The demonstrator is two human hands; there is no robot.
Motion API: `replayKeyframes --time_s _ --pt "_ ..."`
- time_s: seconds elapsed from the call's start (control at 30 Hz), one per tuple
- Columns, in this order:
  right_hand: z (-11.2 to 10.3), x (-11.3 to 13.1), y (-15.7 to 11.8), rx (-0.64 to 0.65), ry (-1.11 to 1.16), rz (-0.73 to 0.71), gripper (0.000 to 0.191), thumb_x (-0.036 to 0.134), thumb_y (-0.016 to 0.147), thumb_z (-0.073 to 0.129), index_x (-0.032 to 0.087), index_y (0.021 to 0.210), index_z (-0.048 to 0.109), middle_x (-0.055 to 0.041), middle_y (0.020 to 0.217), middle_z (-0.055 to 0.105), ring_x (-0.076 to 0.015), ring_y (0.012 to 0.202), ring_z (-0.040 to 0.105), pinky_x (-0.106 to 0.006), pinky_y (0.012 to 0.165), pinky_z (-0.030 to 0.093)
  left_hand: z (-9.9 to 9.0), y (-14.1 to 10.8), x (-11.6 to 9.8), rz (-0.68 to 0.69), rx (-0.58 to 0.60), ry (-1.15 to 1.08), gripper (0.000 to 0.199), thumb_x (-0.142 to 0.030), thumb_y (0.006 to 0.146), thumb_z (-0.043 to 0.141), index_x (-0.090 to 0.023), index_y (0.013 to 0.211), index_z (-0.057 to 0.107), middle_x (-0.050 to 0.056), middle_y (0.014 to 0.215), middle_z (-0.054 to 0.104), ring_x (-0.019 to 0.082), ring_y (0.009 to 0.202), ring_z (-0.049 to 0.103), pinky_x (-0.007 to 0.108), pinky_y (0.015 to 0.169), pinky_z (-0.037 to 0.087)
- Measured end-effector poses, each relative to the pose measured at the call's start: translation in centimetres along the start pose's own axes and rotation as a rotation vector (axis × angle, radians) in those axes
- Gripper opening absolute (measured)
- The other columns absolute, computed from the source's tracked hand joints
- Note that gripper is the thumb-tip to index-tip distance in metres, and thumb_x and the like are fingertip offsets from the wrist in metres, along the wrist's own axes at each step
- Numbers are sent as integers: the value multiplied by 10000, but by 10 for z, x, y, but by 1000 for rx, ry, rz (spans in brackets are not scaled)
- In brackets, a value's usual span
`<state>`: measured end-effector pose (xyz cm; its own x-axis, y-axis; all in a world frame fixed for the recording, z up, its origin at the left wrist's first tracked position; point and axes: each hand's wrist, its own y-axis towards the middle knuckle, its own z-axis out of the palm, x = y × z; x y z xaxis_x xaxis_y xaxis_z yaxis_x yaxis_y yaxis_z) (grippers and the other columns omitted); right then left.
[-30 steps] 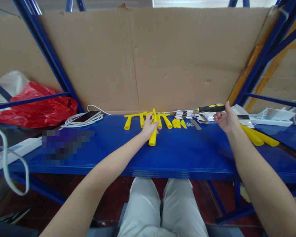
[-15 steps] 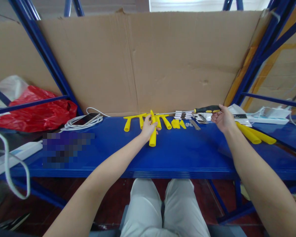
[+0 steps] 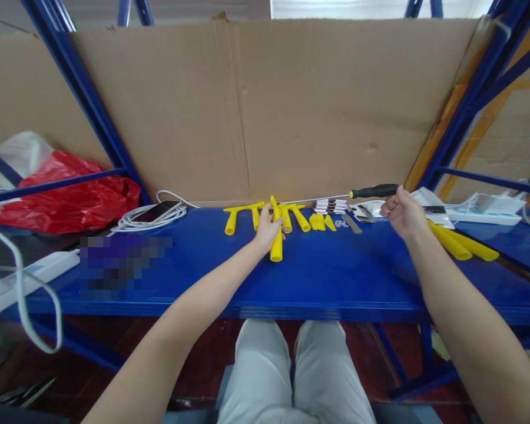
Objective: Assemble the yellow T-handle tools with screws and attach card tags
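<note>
My left hand (image 3: 268, 231) is closed around a yellow T-shaped plastic handle (image 3: 276, 248), its round end pointing toward me. By its end, my right hand (image 3: 401, 209) pinches a screwdriver (image 3: 373, 191) with a black and yellow grip. The long thin shaft runs left to the head of the held handle; the tip's exact contact is too small to tell. More yellow T-shaped handles (image 3: 231, 222) lie behind and beside my left hand. Between the hands are small yellow plastic pieces (image 3: 318, 222), small screws (image 3: 341, 224) and thin metal strips (image 3: 352, 224).
Small white boxes (image 3: 330, 206) stand against the cardboard wall (image 3: 309, 112). Yellow tubes (image 3: 450, 241) lie beneath my right wrist. A coiled white cable (image 3: 148, 219), a phone and a red plastic bag (image 3: 70, 194) are leftward. Blue posts (image 3: 477, 100) frame the blue table (image 3: 229, 288).
The screwdriver grip has turned, so its yellow marks show less, and the fingers of my right hand have shifted. My left hand keeps hold of the handle. The whole view has shifted slightly.
</note>
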<state>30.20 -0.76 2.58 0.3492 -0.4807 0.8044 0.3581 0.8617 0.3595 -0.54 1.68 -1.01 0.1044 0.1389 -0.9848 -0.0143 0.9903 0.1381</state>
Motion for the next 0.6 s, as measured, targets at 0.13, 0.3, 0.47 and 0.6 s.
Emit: replayKeyframes --time_s 0.13,0.3,0.47,0.6 --pt "-7 -5 6 -39 -6 41 280 339 770 693 229 611 490 30 498 522 -93 387 448 -225 333 354 1 -1 -1 13 3 16 560 -89 798 540 -261 1298 355 59 1088 595 50 473 564 174 390 446" --pt "-10 -8 7 -75 -24 35 381 361 759 711 230 558 415 61 396 382 -85 343 366 -221 317 326 3 -3 0 29 13 36 530 -80 829 499 -258 1305 346 64 1108 583 45 482 570 153 364 433" --pt "-8 -4 6 -68 8 44 351 328 811 650 231 564 421 49 407 391 -96 370 395 -228 348 360 4 -5 -2 28 11 31 538 -61 829 476 -246 1314 339 84 1135 573 51 468 562 170 344 425" --pt "-4 1 3 -24 34 64 300 262 820 621 229 581 444 34 455 457 -101 402 436 -237 396 414 4 -8 -7 15 7 21 517 -47 826 469 -227 1293 339 81 1112 578 42 443 545 162 327 403"
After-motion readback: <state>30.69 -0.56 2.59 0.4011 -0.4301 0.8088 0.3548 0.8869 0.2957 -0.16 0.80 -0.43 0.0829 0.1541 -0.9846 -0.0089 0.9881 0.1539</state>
